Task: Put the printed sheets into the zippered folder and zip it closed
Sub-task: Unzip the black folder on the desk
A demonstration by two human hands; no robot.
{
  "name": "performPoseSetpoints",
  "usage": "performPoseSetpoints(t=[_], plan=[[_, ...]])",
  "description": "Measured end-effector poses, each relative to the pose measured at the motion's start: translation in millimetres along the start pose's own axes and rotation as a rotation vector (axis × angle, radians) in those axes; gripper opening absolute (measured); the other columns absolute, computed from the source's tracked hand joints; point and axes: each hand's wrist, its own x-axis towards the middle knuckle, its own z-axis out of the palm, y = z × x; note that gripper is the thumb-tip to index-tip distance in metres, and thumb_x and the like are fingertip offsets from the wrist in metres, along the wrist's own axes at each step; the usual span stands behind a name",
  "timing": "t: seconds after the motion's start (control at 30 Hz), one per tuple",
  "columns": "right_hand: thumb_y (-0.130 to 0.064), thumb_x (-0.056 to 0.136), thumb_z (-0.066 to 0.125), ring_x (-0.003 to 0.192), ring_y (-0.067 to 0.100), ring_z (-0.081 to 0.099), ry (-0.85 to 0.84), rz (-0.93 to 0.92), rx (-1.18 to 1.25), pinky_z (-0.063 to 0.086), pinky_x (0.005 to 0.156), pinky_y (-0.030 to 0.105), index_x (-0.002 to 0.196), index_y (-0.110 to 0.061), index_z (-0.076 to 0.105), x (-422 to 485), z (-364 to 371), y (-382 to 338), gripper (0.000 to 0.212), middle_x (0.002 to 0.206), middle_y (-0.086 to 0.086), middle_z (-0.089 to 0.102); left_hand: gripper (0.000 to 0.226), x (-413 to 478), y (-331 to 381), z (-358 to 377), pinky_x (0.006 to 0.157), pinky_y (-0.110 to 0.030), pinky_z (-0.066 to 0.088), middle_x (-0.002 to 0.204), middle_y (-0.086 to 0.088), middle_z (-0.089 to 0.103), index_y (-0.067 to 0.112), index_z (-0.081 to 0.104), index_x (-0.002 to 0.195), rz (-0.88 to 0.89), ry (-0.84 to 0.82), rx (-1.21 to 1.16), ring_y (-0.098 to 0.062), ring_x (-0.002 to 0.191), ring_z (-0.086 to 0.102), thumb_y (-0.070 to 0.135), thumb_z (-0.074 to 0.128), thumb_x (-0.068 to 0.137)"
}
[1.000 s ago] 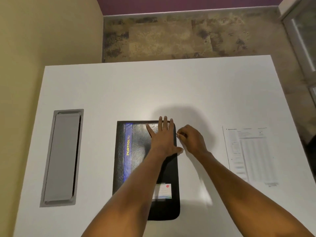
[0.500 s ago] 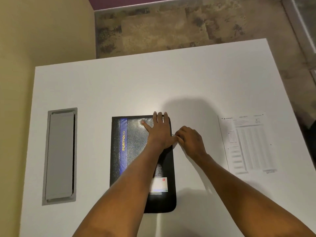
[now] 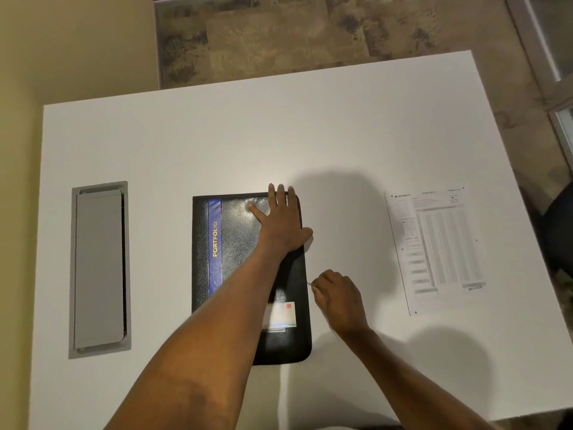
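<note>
Both hands are seen over a white worktop [image 3: 217, 135]. The left hand [image 3: 280, 225] is laid flat, fingers spread and unclenched, on the upper right part of a black zippered folder [image 3: 235, 243], pressing it down without gripping anything. The right hand [image 3: 336, 297] is placed just beside the folder's right edge, about halfway down, with thumb and forefinger pinched on a thin metal zipper pull [image 3: 309, 283]. The folder is set flat near the middle of the worktop, cover shut; a blue strip [image 3: 214, 246] down its left side is marked "PORTFOLIO" in yellow letters, read sideways. A small card [image 3: 280, 316] with a red dot is tucked into a pocket near the folder's lower right corner; its writing cannot be read. The printed sheets [image 3: 434, 246] are left on the worktop well to the right, apart from the folder, and carry a table of small print too blurred to read. A grey hatch cover [image 3: 99, 270] is let into the worktop at the left.
</note>
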Motion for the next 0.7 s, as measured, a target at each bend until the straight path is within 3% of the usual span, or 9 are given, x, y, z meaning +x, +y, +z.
performPoseSetpoints(t=[0.13, 0.27, 0.4, 0.53, 0.7], plan=[[-0.028, 0.105, 0.053, 0.096, 0.017, 0.062, -0.024, 0.027, 0.048, 0.045, 0.086, 0.023, 0.111, -0.018, 0.071, -43.4, 14.2, 1.9, 0.021, 0.112, -0.002, 0.069, 0.111, -0.8, -1.4, 3.3, 0.111, -0.086, 0.006, 0.174, -0.012, -0.004, 0.008, -0.002, 0.165, 0.009, 0.012, -0.011, -0.034, 0.16, -0.015, 0.056, 0.063, 0.09], [-0.029, 0.105, 0.053, 0.091, 0.011, 0.058, -0.05, 0.068, 0.099, 0.052, 0.085, 0.024, 0.109, -0.022, 0.069, -75.9, 27.8, -1.9, 0.018, 0.109, -0.007, 0.067, 0.112, -7.3, -6.1, 7.1, 0.114, -0.083, 0.005, 0.174, -0.012, -0.009, 0.008, -0.007, 0.165, 0.035, 0.069, -0.045, -0.03, 0.161, -0.015, 0.053, 0.064, 0.091], [-0.027, 0.104, 0.058, 0.087, 0.013, 0.063, -0.01, 0.118, 0.144, 0.058, 0.082, 0.028, 0.107, -0.021, 0.07, -84.0, 29.8, -6.7, 0.014, 0.105, -0.005, 0.069, 0.103, -41.3, -27.7, 20.3, 0.12, -0.076, -0.001, 0.175, -0.012, -0.008, 0.01, -0.003, 0.166, 0.186, 0.169, -0.025, -0.028, 0.161, -0.014, 0.054, 0.058, 0.095], [-0.022, 0.103, 0.059, 0.085, 0.015, 0.065, 0.026, 0.102, 0.156, 0.059, 0.079, 0.035, 0.103, -0.018, 0.071, -84.1, 21.8, -12.9, 0.013, 0.101, -0.003, 0.07, 0.104, -104.3, -63.5, 53.2, 0.124, -0.07, 0.003, 0.175, -0.006, -0.012, 0.019, -0.003, 0.167, 0.33, 0.138, 0.01, -0.025, 0.16, -0.018, 0.065, 0.056, 0.094], [-0.016, 0.101, 0.057, 0.082, 0.024, 0.066, 0.028, 0.093, 0.114, 0.058, 0.073, 0.044, 0.096, -0.015, 0.071, -87.6, 11.2, -19.2, 0.015, 0.097, 0.002, 0.069, 0.118, -187.8, -117.1, 97.9, 0.124, -0.069, -0.005, 0.173, -0.005, -0.02, 0.023, -0.006, 0.167, 0.387, 0.045, 0.094, -0.026, 0.159, -0.023, 0.091, 0.041, 0.083]])
